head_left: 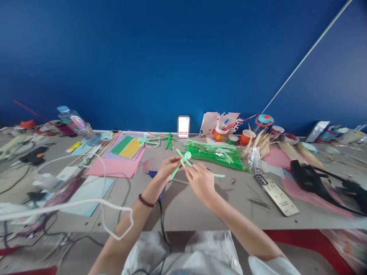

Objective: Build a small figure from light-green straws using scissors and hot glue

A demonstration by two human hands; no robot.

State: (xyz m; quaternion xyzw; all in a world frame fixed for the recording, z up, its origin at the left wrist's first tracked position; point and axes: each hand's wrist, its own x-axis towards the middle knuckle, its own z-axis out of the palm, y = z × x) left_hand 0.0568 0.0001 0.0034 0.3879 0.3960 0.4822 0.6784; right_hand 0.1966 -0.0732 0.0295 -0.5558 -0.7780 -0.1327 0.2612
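Both my hands meet above the grey table (186, 206) around a light green pipe-cleaner figure (185, 157). My left hand (168, 168) pinches its left side with closed fingers; a beaded bracelet sits on that wrist. My right hand (200, 179) grips its right side, fingers curled, with one green strand sticking out to the right. Just behind lies a pile of green pipe cleaners (218, 152). A finished dark green figure (169, 140) and a pale green one (147, 140) lie farther back.
Pink, green and yellow paper sheets (123, 154) lie at left, with a water bottle (75, 123) and white cable (86, 206). A blue glue gun (153, 175) rests under my left hand. Orange cups (220, 133), a phone (276, 194) and black tools (312, 179) fill the right.
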